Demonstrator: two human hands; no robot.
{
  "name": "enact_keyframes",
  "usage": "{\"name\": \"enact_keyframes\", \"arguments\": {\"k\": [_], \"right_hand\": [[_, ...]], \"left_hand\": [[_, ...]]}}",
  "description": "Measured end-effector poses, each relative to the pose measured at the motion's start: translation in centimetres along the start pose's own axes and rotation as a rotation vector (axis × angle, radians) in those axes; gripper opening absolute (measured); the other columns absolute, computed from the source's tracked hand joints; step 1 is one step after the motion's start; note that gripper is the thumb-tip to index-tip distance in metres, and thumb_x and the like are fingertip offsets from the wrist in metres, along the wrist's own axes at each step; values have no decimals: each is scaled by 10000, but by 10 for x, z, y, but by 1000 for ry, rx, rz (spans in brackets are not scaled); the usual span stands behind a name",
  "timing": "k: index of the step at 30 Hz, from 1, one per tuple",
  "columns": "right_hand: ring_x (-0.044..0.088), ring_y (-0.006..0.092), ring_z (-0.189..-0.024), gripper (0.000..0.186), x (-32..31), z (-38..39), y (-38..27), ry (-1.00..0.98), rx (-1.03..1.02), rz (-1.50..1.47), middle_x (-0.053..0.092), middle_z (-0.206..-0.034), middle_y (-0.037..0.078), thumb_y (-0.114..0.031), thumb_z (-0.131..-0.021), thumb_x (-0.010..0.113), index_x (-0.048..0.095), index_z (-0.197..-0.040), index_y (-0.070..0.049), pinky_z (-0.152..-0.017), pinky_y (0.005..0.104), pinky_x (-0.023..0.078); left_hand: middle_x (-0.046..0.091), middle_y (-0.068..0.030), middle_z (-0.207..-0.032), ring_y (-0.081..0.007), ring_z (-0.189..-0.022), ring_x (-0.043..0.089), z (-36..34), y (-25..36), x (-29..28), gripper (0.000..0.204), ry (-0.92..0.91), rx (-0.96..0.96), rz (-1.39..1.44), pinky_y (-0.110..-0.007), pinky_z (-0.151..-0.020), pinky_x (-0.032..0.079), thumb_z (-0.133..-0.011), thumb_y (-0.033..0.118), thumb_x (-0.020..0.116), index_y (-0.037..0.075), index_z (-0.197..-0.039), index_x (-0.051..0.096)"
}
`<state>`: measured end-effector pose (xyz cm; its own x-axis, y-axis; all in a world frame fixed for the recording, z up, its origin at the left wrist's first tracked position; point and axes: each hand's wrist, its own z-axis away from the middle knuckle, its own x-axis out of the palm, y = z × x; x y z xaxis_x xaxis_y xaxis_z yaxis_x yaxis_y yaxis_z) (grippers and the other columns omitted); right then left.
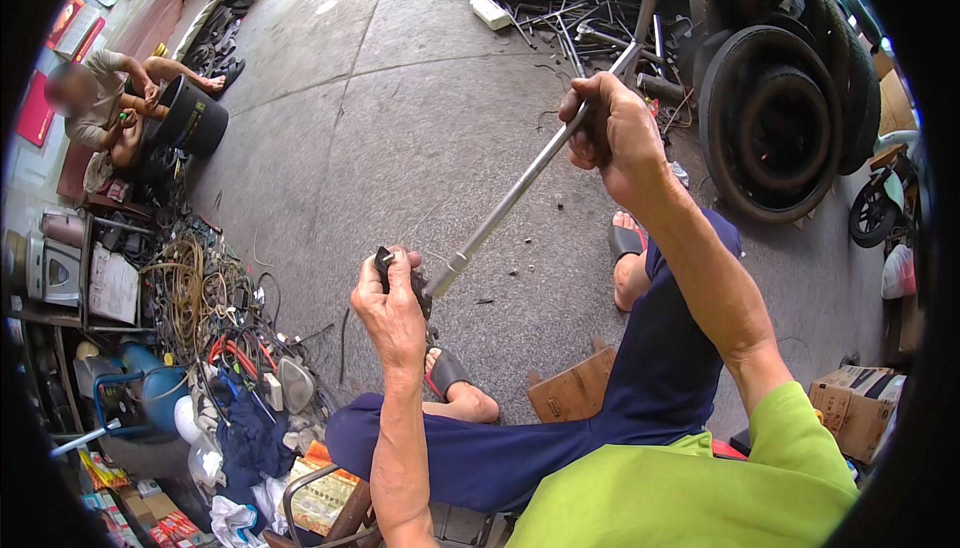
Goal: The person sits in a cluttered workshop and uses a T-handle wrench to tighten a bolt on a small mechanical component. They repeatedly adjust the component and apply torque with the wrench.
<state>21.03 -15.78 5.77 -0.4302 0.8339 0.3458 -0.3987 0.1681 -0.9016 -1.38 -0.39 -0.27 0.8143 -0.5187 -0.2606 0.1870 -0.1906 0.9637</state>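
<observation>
My right hand [625, 138] is closed around the upper part of a long metal T-handle socket wrench [515, 193]. The wrench slants from the upper right down to the lower left. Its socket end meets a small black part [383, 264], which my left hand [395, 313] grips between thumb and fingers. A short pale metal stub shows at the black part's top. The fingers hide most of the part, so I cannot tell its kind or whether the socket is seated on it.
Worn tires [770, 133] and a heap of metal rods [590, 8] lie at the upper right. A wooden block [572, 388] is between my feet. Tangled cables [185, 283] cover the left floor. Another person sits far left by a black bucket [195, 118].
</observation>
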Motion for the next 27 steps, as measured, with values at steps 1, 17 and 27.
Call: {"name": "enact_keyframes", "arguments": {"k": [1,17,27], "right_hand": [[419,107,-443,321,0,0,0,-14,4,1,534,-605,28,-263,-938,481,579,-712,-56,-439,282,336],[290,53,-357,410,-6,0,31,-154,195,490,410,-480,-51,-378,-948,514,434,-607,-166,-350,235,221],[539,148,-459,280,-51,11,107,-324,578,830,613,-607,82,-256,-837,644,622,-728,1,-411,305,426]], "left_hand": [[685,-94,-830,-112,-719,598,0,0,0,231,-7,-43,36,-266,-651,474,-965,191,556,-17,-915,642],[656,-262,-1020,-394,-1028,628,-18,-21,-32,305,-300,-680,956,-519,-915,528,-973,239,528,-54,-991,611],[668,-210,-942,-347,-1033,628,-13,-6,-44,280,-260,-623,995,-533,-938,510,-980,225,513,-42,-993,596]]}}
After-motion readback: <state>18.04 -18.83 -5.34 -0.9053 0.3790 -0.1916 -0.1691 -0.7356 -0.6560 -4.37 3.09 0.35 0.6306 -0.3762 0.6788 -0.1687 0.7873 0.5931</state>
